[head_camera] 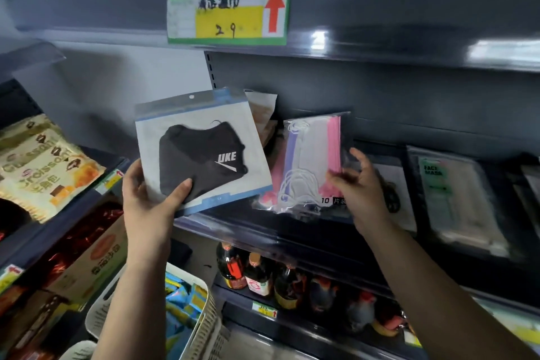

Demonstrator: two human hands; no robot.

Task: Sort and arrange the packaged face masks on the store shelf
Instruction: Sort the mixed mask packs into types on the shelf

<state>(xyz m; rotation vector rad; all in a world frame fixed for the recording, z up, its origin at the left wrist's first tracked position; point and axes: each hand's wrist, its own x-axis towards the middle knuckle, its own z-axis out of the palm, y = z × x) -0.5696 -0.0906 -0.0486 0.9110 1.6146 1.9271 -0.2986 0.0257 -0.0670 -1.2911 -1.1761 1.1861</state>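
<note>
Mid-sort: the left hand [146,199] is pinching a black mask pack [201,152]; the right hand [362,187], fingers loosely spread, is steadying a pastel pack [309,164], likely needing straightening on the shelf [263,231].

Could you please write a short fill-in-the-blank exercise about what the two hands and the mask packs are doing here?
1. The left hand holds a pack with a ____ mask.
2. The right hand touches the clear pack of masks, printed with the number ____.
3. The price tag above shows a red ____.

Missing words: black; 10; arrow
</note>
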